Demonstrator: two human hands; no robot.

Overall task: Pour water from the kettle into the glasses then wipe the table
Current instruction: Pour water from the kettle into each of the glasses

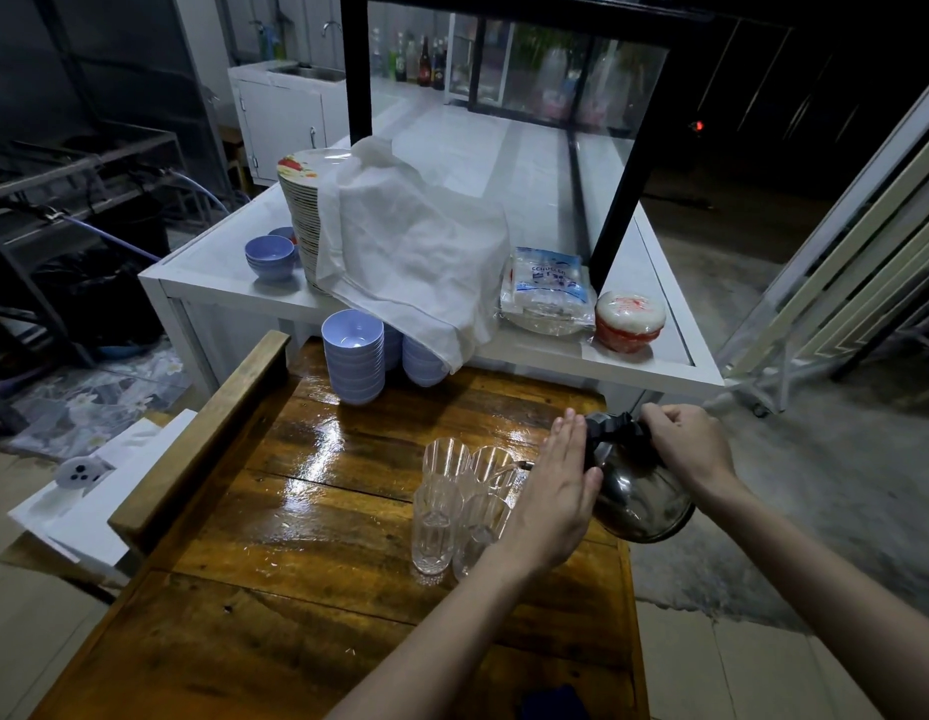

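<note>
**Tipping the kettle left toward the glasses**

Grips the kettle (649, 511) by its black top handle with the right hand (680, 449), fingers curled round it, out past the right edge of the wooden table (296, 589). Steadies it with the left hand (561, 491), held flat, fingers straight and together, palm against the lid side. Tilts it with the long axis laid right to left, spout (524, 465) leading, aimed at the four glasses (439, 522) clustered just left of both hands. Brings the spout tip over the far right glass of the cluster. No telling of any stream there, half hidden behind the left hand.

Probably mid-pour: left hand nearer the glasses, right hand bearing the weight. Wiping not yet begun, with a wet sheen across the boards and a white cloth (410, 252) draped over plates on the far counter.
</note>
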